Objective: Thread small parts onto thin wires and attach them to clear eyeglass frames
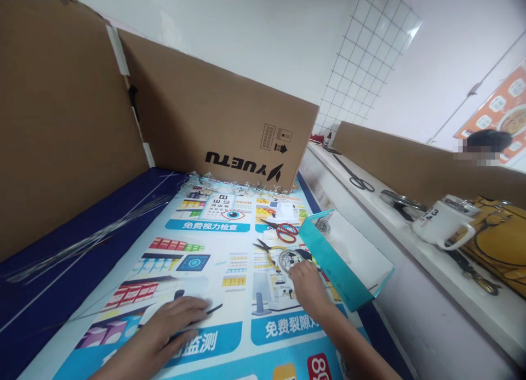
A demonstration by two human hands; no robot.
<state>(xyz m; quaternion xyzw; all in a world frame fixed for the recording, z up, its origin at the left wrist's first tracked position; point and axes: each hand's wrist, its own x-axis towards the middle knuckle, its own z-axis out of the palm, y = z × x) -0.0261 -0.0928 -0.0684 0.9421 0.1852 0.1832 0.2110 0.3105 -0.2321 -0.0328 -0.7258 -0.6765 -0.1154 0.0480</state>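
Note:
Low in the head view, my left hand [170, 325] rests near the printed sheet [230, 281], fingers drawn together. A thin dark stick-like piece [215, 308] pokes out past its fingertips; the rest is hidden under them. My right hand [309, 285] has its fingertips closed at the edge of a round, clear roll [285, 259], whose exact kind is unclear. Just beyond lie yellow-handled pliers [269, 252] and red-handled scissors [283, 231]. Right of that hand stands an open teal box [332, 267] with a white inside and a silvery tangle [323, 226] at its far end.
A bundle of thin wires [98, 234] stretches along the blue cloth [36, 308] at left. Cardboard walls [222, 117] enclose the back, with tangled wire scraps [242, 188] below. On the right ledge are a white mug [441, 223] and dark scissors [357, 180]. Another person [487, 144] is beyond.

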